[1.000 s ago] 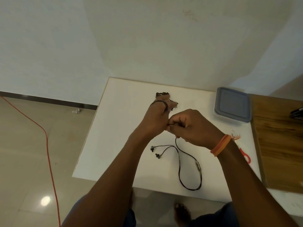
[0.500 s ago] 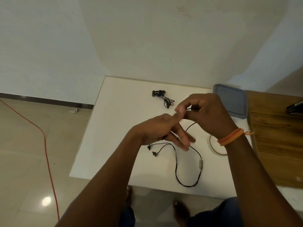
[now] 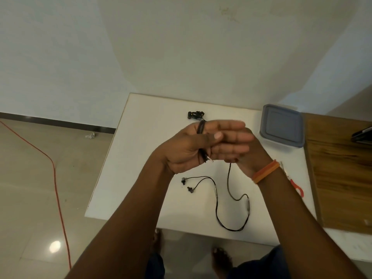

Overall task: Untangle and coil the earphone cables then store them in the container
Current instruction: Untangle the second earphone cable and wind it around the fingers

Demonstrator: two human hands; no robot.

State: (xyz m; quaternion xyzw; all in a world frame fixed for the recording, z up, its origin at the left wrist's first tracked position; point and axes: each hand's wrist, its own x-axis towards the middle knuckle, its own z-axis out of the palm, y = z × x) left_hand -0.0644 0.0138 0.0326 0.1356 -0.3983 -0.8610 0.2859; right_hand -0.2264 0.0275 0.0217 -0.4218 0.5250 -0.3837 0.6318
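Note:
A black earphone cable (image 3: 217, 200) lies on the white table (image 3: 136, 178), its two earbuds (image 3: 186, 184) near my left wrist. The cable's other end is wound round my left hand (image 3: 187, 150), whose fingers point straight to the right; its thumb pins the turns and the plug against the palm. My right hand (image 3: 254, 156) sits mostly hidden behind those fingers, and the cable drops from it to the table. A second, tangled black earphone (image 3: 196, 114) lies farther back. The clear container with a grey lid (image 3: 281, 125) stands shut at the table's right rear.
A wooden surface (image 3: 342, 178) adjoins the table on the right, with a dark device (image 3: 362, 134) at its far edge. A red-handled item (image 3: 298, 189) lies by my right wrist. A red cord (image 3: 58, 188) runs over the floor at left. My bare feet show below the table's front edge.
My left hand turned palm-up and rose, its fingers now straight. My right hand swung behind those fingers, carrying the cable round. The loop on the table has shrunk.

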